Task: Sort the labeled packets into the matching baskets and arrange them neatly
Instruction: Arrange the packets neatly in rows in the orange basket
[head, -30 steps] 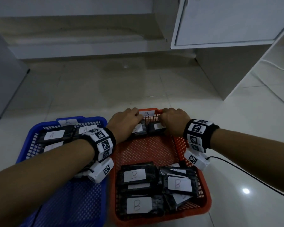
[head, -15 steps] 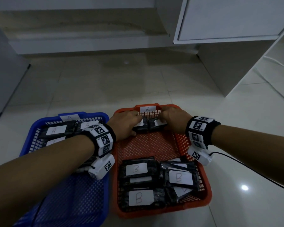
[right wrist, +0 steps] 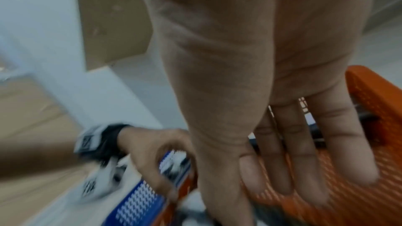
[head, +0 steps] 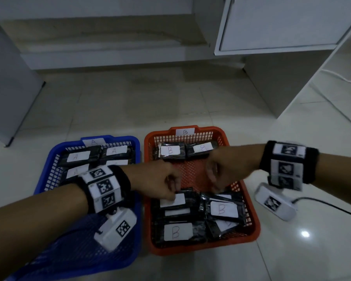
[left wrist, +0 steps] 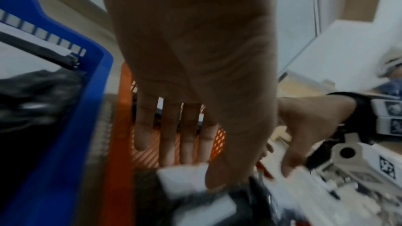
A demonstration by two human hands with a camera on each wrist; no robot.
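An orange basket (head: 211,129) tagged B holds two black B packets (head: 170,151) side by side at its far end and a loose pile of B packets (head: 223,208) at its near end. To its left, the blue basket (head: 118,137) tagged A holds A packets (head: 78,157). Both hands hover over the near pile. My left hand (head: 171,192) has straight fingers (left wrist: 169,135) and its thumb rests on the white label of the top left packet (head: 173,200). My right hand (head: 214,186) reaches down with straight fingers (right wrist: 304,152) to the pile's right side. Both hands are blurred.
The baskets sit on a pale tiled floor. A white cabinet (head: 272,23) hangs at the back right, with its side panel (head: 272,92) down to the floor. A grey panel (head: 8,88) stands at left. A black cable (head: 332,208) trails from my right wrist.
Both hands have let go of the two B packets at the basket's far end and drawn back to the near pile. Those two packets now lie flat side by side.
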